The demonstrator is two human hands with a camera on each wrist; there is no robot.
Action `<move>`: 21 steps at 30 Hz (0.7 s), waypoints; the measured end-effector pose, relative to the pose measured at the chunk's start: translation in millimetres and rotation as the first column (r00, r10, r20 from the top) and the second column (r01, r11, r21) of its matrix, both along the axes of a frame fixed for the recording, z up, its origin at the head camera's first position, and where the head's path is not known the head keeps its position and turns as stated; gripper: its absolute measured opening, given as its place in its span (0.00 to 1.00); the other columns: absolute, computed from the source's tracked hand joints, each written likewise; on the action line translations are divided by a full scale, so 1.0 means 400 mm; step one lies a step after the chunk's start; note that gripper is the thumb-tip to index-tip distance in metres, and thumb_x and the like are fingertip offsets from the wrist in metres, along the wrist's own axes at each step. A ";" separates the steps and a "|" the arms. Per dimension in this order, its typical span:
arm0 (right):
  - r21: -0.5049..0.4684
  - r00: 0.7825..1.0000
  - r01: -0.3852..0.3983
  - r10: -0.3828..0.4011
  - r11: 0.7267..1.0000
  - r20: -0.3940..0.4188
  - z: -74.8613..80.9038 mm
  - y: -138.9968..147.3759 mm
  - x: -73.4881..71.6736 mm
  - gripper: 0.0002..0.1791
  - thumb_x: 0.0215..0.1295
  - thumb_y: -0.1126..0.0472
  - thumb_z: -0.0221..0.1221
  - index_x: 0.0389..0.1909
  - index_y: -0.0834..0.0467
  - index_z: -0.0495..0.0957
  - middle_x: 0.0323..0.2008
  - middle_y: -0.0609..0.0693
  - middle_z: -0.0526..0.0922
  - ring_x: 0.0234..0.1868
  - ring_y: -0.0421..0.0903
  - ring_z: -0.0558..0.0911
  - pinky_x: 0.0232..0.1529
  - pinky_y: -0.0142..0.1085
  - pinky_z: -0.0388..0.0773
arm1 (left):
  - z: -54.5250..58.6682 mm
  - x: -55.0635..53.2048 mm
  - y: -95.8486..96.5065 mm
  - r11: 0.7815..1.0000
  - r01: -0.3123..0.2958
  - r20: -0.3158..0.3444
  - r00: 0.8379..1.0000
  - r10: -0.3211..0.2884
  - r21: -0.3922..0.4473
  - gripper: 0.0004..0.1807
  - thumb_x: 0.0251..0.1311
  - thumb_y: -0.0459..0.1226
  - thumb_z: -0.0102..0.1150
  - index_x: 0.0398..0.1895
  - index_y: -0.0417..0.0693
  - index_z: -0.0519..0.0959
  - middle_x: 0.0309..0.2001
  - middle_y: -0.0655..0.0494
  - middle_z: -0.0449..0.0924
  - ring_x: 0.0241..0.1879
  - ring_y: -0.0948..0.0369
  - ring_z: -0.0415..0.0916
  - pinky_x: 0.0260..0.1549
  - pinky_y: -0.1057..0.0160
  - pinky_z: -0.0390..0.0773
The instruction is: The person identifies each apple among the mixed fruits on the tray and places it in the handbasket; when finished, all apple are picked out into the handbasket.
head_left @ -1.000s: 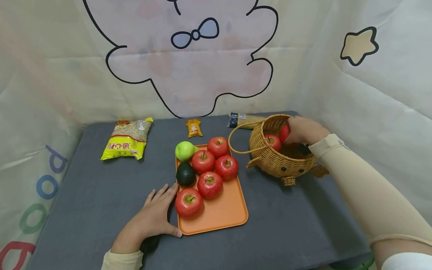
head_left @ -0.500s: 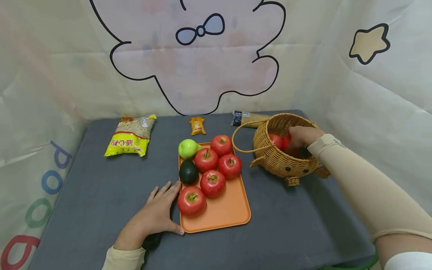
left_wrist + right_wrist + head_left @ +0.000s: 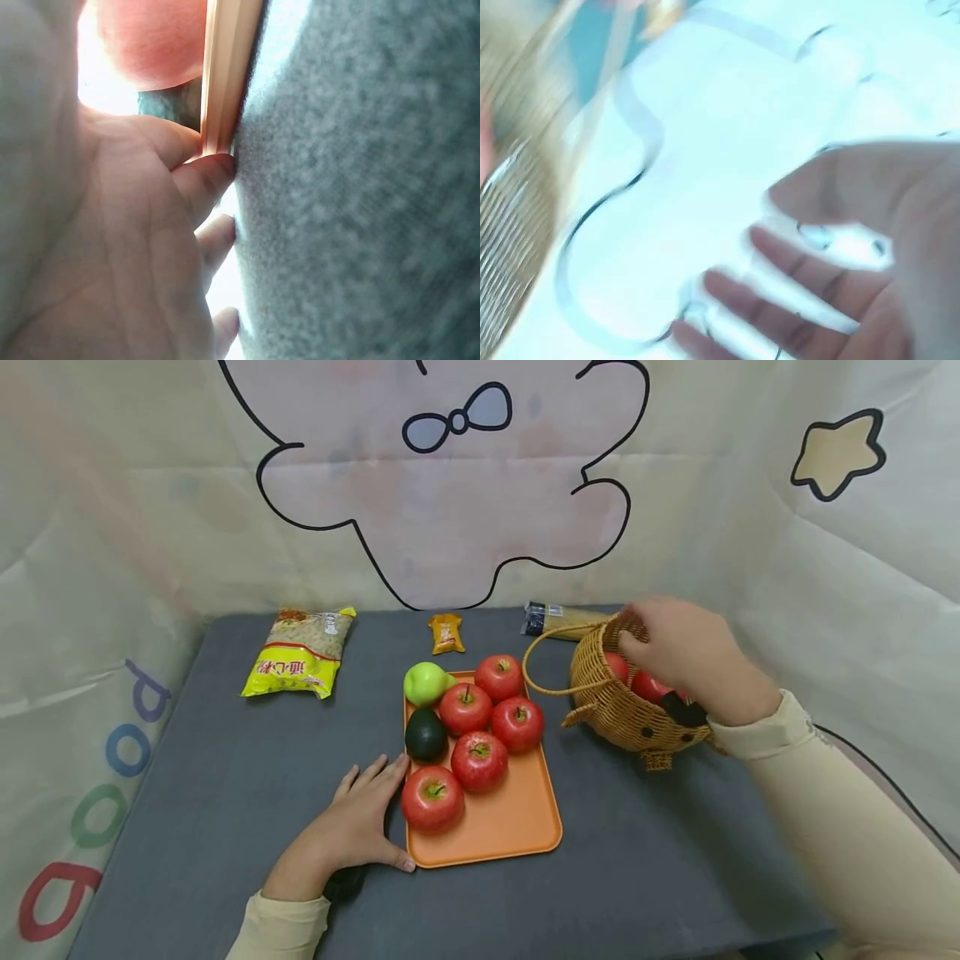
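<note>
My left hand point(image 3: 348, 827) lies spread at the left edge of the orange tray point(image 3: 517, 827), its fingertips right at the rim. In the left wrist view, its fingers touch the tray's side point(image 3: 225, 75). The tray holds several red apples point(image 3: 432, 799), a dark green avocado point(image 3: 426, 735) and a green pear point(image 3: 425, 684). My right hand point(image 3: 686, 652) is above the wicker basket point(image 3: 618, 710), with nothing between its fingers. In the right wrist view, that hand's fingers point(image 3: 780, 319) are loosely bent and apart from the basket. Inside the basket sit red apples point(image 3: 651, 687), partly hidden by the hand.
At the back left lies a yellow bag of food point(image 3: 300, 652). A small orange packet point(image 3: 446, 633) is behind the tray. A long clear pack point(image 3: 562, 620) lies behind the basket, whose looped handle point(image 3: 543, 689) leans towards the tray. Printed cloth walls point(image 3: 840, 568) surround the table.
My right hand has let go of a red apple inside the basket and risen out of it. My left hand has stayed at the tray's edge. The head view has shifted slightly.
</note>
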State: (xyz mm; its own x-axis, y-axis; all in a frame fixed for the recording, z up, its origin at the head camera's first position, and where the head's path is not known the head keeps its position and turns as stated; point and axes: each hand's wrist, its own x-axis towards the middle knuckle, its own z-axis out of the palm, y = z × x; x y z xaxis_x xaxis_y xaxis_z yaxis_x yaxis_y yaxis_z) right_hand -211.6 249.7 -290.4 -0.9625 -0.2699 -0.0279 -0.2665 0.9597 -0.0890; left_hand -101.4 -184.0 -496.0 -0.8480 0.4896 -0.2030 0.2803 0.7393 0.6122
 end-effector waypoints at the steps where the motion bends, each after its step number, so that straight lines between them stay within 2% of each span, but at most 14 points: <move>1: -0.010 0.997 -0.066 0.065 0.998 -0.046 -0.001 -0.029 0.021 0.19 0.74 0.52 0.58 0.59 0.57 0.82 0.53 0.57 0.85 0.47 0.56 0.83 0.45 0.59 0.80 | 0.002 -0.001 0.001 1.000 0.003 -0.001 1.000 -0.003 -0.004 0.85 0.24 0.66 0.89 0.87 0.42 0.53 0.84 0.47 0.56 0.84 0.42 0.42 0.76 0.31 0.33; 4: 0.018 0.958 -0.264 0.264 0.964 -0.112 -0.051 -0.116 0.073 0.25 0.69 0.50 0.66 0.63 0.56 0.82 0.57 0.56 0.84 0.54 0.58 0.82 0.52 0.58 0.78 | 0.006 -0.001 0.004 1.000 0.006 0.003 1.000 -0.006 -0.011 0.85 0.24 0.66 0.89 0.87 0.42 0.53 0.84 0.47 0.56 0.84 0.42 0.42 0.76 0.31 0.33; 7: 0.091 0.928 -0.364 0.370 0.927 -0.049 -0.140 -0.186 0.100 0.37 0.63 0.44 0.73 0.70 0.55 0.78 0.63 0.56 0.81 0.65 0.60 0.76 0.61 0.60 0.71 | 0.008 0.002 0.004 1.000 0.004 0.013 1.000 -0.004 -0.012 0.84 0.24 0.66 0.89 0.87 0.42 0.53 0.84 0.47 0.56 0.83 0.41 0.43 0.76 0.31 0.33; 10: 0.147 0.928 -0.370 0.373 0.917 0.010 -0.229 -0.233 0.104 0.43 0.60 0.42 0.76 0.74 0.53 0.75 0.66 0.54 0.79 0.69 0.60 0.70 0.66 0.60 0.64 | 0.007 0.006 0.001 1.000 -0.002 0.021 1.000 0.002 -0.007 0.84 0.25 0.66 0.89 0.86 0.42 0.54 0.84 0.47 0.55 0.83 0.40 0.43 0.76 0.30 0.33; 13: 0.169 0.921 -0.379 0.389 0.910 -0.028 -0.291 -0.251 0.097 0.44 0.56 0.44 0.78 0.72 0.53 0.76 0.64 0.54 0.79 0.68 0.59 0.70 0.65 0.59 0.63 | 0.001 0.008 0.000 1.000 -0.002 0.023 1.000 0.002 -0.010 0.84 0.25 0.66 0.89 0.87 0.43 0.54 0.84 0.47 0.55 0.83 0.41 0.43 0.76 0.31 0.33; 17: 0.173 0.917 -0.368 0.388 0.914 -0.099 -0.331 -0.255 0.089 0.41 0.54 0.45 0.78 0.68 0.53 0.78 0.60 0.54 0.81 0.64 0.58 0.72 0.64 0.58 0.64 | -0.004 0.006 0.002 1.000 0.000 0.022 1.000 0.000 -0.014 0.84 0.25 0.67 0.89 0.87 0.43 0.54 0.84 0.48 0.55 0.84 0.41 0.43 0.76 0.31 0.33; 21: 0.172 0.919 -0.347 0.370 0.922 -0.134 -0.343 -0.254 0.082 0.38 0.55 0.45 0.77 0.66 0.52 0.79 0.58 0.54 0.82 0.62 0.58 0.73 0.63 0.58 0.63 | -0.001 0.002 0.003 1.000 0.004 0.013 1.000 -0.004 -0.015 0.84 0.24 0.68 0.88 0.86 0.43 0.54 0.84 0.48 0.56 0.83 0.41 0.43 0.76 0.30 0.33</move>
State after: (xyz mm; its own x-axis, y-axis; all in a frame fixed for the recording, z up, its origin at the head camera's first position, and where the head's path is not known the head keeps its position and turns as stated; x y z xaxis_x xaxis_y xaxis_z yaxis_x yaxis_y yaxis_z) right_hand -178.9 148.0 -427.6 -0.7964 -0.6023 0.0555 -0.5942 0.7962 0.1139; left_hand -100.4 -182.7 -496.4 -0.8431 0.4898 -0.2218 0.2753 0.7476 0.6044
